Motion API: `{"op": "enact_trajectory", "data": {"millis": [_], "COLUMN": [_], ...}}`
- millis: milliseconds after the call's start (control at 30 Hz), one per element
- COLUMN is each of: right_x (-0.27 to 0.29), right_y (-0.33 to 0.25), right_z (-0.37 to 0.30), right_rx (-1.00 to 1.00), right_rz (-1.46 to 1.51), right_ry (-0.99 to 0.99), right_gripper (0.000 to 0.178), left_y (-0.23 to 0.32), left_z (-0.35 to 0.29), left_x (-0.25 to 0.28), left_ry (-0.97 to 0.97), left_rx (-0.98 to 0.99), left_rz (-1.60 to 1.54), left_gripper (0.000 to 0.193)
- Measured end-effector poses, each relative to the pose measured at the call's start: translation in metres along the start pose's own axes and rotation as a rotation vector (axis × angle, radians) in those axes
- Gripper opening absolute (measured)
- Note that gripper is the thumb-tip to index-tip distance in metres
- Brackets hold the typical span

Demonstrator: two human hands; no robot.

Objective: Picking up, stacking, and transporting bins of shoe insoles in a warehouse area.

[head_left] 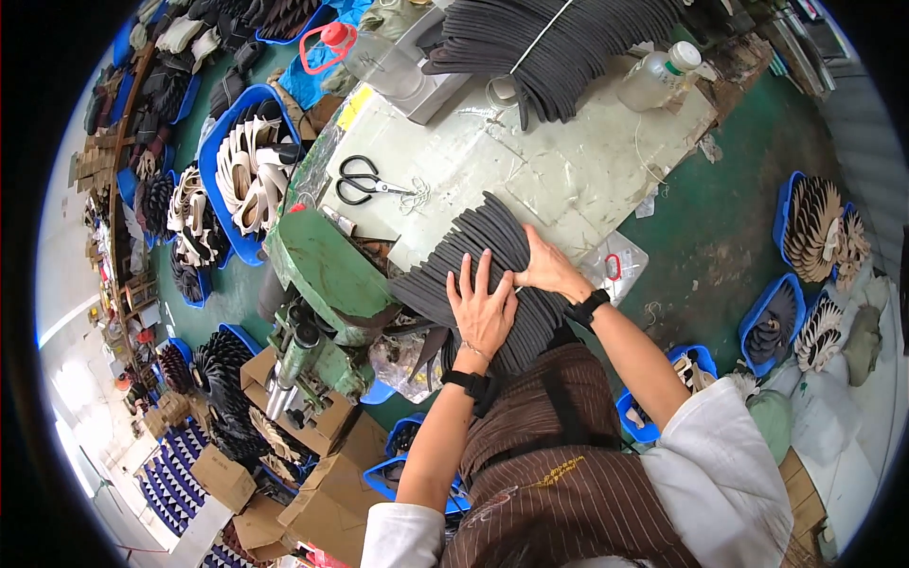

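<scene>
Bundle of strips: many dark grey strips (488,232) lie side by side in a fanned bunch on the near edge of the tabletop (568,161), just right of the green machine (327,265); the lower ends reach toward the brown apron (540,407).
Left hand: palm down (485,308), fingers spread and open across the top of the strips.
Right hand: at the bundle's right side (551,265), thumb turned in toward the left hand; whether the fingers close underneath is hidden.
Weight: probably moderate as a bunch, each strip light.
Stiffness: strips look bendy, likely rubbery or cloth-like; the bunch probably sags if lifted from one end.
Slip: matt surface suggests fair grip, though loose strips could slide over one another and fan out.
Fragility: low, by the look; order is likelier to suffer than material.
Hold: best around both sides near the middle, squeezing inward, with support beneath.
Comparison: a similar stack (568,57) at the far end wears a pale cord (542,38).
</scene>
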State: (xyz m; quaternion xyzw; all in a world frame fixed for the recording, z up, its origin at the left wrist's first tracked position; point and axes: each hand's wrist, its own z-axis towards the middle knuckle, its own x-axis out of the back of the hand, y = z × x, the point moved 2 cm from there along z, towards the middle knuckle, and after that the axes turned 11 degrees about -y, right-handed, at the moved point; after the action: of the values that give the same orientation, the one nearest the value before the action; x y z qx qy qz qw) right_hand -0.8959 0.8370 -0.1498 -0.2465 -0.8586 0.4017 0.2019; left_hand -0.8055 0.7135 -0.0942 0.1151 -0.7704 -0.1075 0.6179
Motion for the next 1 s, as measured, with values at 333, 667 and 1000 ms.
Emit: {"op": "enact_trajectory", "data": {"millis": [333,667,1000], "right_x": [0.022,0.124,-0.059], "right_y": [0.026,0.011,-0.171], "right_z": [0.004,-0.080,-0.200], "right_rx": [0.283,0.554,0.659], "right_rz": [0.816,1.062,-0.125], "right_ry": [0.542,0.999,0.136], "right_gripper": [0.054,0.054,0.088], "left_y": [0.000,-0.002,0.018], "left_z": [0.000,-0.010,-0.113], "left_x": [0.000,0.000,0.134], "left_ry": [-0.004,-0.029,0.066], "left_rx": [0.028,-0.039,0.127], "left_rz": [0.015,-0.012,-1.565], "left_gripper": [0.020,0.038,0.101]}}
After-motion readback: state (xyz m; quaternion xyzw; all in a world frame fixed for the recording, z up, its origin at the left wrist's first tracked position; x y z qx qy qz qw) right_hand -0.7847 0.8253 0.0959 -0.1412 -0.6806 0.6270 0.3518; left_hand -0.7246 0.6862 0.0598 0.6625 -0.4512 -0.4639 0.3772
